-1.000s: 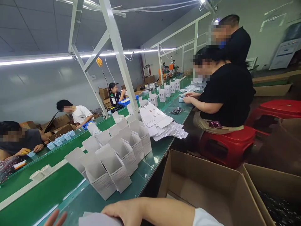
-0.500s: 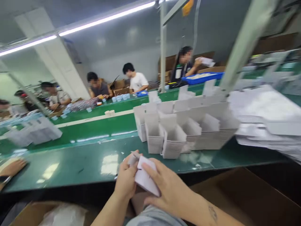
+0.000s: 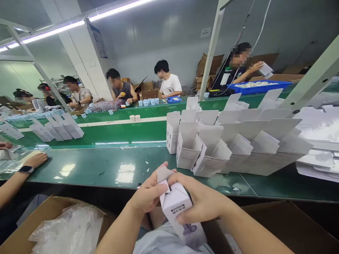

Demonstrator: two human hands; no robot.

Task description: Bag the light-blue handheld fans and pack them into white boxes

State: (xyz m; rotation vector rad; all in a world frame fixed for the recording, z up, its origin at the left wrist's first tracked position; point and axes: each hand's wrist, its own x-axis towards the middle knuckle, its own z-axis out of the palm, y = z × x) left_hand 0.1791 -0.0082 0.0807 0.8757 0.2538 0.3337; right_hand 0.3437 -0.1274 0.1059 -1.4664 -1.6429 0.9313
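One small white printed box (image 3: 175,201) was found near centre, on the near side of the green bench (image 3: 92,173). The left hand (image 3: 148,194) grasped its far end, the thumb against an end flap. The right hand (image 3: 205,201) was closed around its body, the thumb on the printed side. Open-topped white boxes (image 3: 212,164) stood upright in rows on the bench, far and right of the hands; flat white cartons (image 3: 321,153) lay piled to their right. Near left, a cardboard carton (image 3: 16,234) contained clear plastic bags (image 3: 66,227). Farther left, a co-worker's hand (image 3: 37,160) rested on the bench. Far right stood a blue tray (image 3: 282,85).
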